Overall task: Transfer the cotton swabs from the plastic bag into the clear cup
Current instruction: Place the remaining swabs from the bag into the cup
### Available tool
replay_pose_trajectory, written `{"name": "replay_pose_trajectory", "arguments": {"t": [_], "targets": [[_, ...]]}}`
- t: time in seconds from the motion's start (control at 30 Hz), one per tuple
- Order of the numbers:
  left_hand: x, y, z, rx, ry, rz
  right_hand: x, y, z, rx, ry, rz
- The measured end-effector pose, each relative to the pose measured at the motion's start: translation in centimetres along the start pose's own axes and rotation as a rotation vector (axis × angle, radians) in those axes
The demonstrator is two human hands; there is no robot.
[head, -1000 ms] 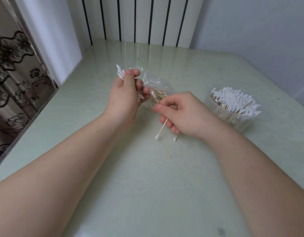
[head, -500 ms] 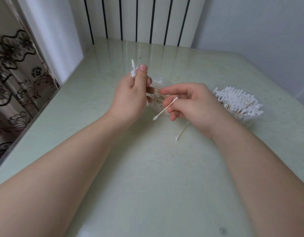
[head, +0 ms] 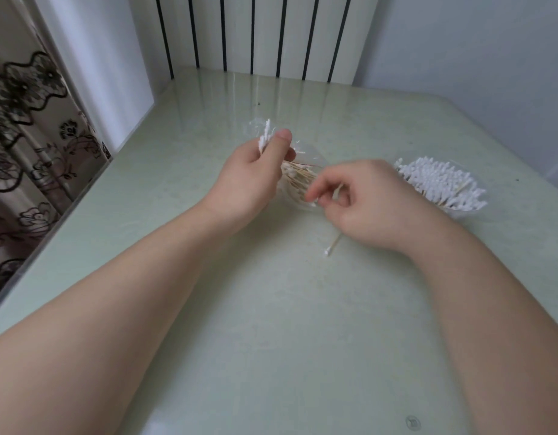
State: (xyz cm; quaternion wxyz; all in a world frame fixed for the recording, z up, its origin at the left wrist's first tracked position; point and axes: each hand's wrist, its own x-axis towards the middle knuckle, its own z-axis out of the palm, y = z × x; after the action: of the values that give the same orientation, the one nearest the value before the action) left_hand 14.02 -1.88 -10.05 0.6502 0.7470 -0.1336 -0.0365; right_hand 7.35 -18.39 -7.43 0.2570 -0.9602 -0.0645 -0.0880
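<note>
A: What is the biggest thing here?

B: The pale green table [head: 271, 324]. It fills most of the frame, and everything sits on it or above it.

A: What are the hands doing?

B: The left hand [head: 249, 174] is just left of the middle. Its fingers are curled round the top of the plastic bag [head: 306, 158], and it holds the bag up off the table. The right hand [head: 368, 205] is just right of the middle. Its fingers are bent, and the thumb and fingertips [head: 312, 196] meet at the low end of the bag, as if pinching the sticks there. How many sticks it has is too hard to tell.

A: Where is the clear cup?

B: The clear cup [head: 460, 211] is at the right of the frame, beside the right hand. It looks almost full of white tips.

A: And the cotton swabs?

B: The cotton swabs [head: 298, 178] in the bag lie in a bunch between the two hands. They slant from the upper left down to the lower right, so their low ends point at the right hand. A few white tips [head: 265, 138] poke up above the left thumb.

A: Which hand should carry them over?

B: Likely the right one. It is much nearer the cup, which lies to its right.

A: Anything smaller?

B: One loose swab [head: 332, 244] lies on the table below the right hand. It slants from lower left to upper right, and its far end hides under the hand.
</note>
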Motion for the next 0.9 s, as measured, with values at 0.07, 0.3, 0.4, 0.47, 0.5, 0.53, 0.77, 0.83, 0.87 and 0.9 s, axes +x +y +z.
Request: {"name": "replay_pose_trajectory", "arguments": {"t": [0.07, 0.3, 0.4, 0.47, 0.5, 0.53, 0.77, 0.83, 0.87, 0.9], "targets": [[0.0, 0.1, 0.1, -0.048, 0.016, -0.038, -0.6, -0.3, -0.6, -0.169, -0.234, 0.038], [0.0, 0.2, 0.4, -0.242, 0.015, -0.129, -0.9, 0.2, -1.1, -0.212, -0.348, 0.093], [0.0, 0.5, 0.4, -0.330, -0.028, -0.185, -0.6, 0.8, -0.6, -0.234, -0.318, 0.045], [0.1, 0.4, 0.4, -0.354, -0.053, -0.203, -0.3, 1.0, -0.1, -0.184, -0.181, 0.004], [0.1, 0.4, 0.5, -0.351, -0.071, -0.207, -0.1, 1.0, 0.2, -0.098, -0.082, -0.005], [0.0, 0.3, 0.6, -0.339, -0.093, -0.207, 0.1, 1.0, 0.4, 0.020, 0.011, -0.002], [-0.6, 0.0, 1.1, -0.228, -0.270, -0.119, 0.6, -0.4, 0.5, 0.613, 0.288, 0.079], [-1.0, 0.0, 1.1, -0.239, -0.313, -0.131, 0.7, -0.2, 0.7, 0.559, 0.346, 0.068], [-1.1, 0.0, 1.1, -0.255, -0.332, -0.136, 0.7, 0.0, 0.7, 0.515, 0.374, 0.065], [-1.2, 0.0, 1.1, -0.264, -0.353, -0.132, 0.8, 0.2, 0.8, 0.474, 0.399, 0.063]]}}
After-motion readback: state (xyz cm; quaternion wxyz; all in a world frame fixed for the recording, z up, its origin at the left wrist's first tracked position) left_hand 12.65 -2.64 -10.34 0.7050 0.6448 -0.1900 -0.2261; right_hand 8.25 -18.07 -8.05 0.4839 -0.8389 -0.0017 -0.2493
